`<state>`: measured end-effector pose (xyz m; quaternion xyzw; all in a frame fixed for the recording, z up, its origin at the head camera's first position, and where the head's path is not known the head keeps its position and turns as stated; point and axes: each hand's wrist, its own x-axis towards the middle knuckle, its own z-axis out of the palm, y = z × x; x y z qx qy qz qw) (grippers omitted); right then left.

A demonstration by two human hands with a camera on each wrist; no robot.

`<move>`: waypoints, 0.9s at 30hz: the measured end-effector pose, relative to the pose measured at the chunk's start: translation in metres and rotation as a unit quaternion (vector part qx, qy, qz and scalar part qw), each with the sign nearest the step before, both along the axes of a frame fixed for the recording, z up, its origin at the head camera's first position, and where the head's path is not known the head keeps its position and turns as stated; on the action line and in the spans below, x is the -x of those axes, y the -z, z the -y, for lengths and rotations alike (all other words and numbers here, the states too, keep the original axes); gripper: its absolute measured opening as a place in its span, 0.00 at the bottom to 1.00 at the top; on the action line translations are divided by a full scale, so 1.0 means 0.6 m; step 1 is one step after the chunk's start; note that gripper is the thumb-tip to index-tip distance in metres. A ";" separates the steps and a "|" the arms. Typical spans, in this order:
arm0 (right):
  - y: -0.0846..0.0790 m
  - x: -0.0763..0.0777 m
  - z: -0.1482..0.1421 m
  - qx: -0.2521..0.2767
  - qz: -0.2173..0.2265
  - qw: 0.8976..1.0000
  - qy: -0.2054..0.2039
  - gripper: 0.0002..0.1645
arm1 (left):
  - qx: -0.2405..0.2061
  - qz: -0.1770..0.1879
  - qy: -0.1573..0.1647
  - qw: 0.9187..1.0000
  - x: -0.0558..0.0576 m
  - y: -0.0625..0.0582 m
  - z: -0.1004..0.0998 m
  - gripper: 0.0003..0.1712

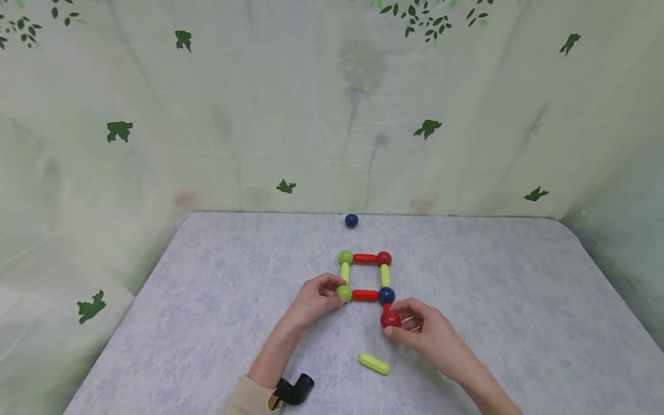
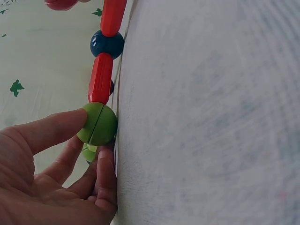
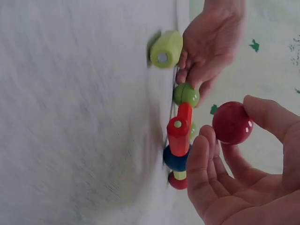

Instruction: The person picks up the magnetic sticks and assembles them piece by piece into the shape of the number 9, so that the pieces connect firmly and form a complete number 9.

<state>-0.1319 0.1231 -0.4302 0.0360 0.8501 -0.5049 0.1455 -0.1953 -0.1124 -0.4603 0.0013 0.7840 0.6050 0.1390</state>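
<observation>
A square of magnetic rods and balls lies flat on the table. My left hand pinches its near left green ball between thumb and fingers. A red rod joins that ball to the blue ball at the near right corner. From the blue ball a second red rod sticks out toward me, its end bare in the right wrist view. My right hand holds a red ball by thumb and fingertips, close to that end but apart from it.
A loose yellow-green rod lies on the table nearer to me, between my forearms. Another blue ball sits at the table's far edge. Behind it hangs a pale curtain with leaf prints.
</observation>
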 end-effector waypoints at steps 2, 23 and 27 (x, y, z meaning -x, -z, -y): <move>0.004 -0.007 0.003 -0.012 0.007 1.000 0.001 0.22 | -0.001 -0.002 0.001 1.000 0.000 0.001 0.000 0.18; 0.052 -0.031 -0.005 -0.034 0.028 0.999 0.025 0.25 | 0.005 0.002 0.001 1.000 -0.002 0.000 0.001 0.18; 0.053 -0.032 -0.009 -0.026 0.021 0.999 0.023 0.22 | 0.003 0.003 -0.001 1.000 -0.001 0.000 0.000 0.18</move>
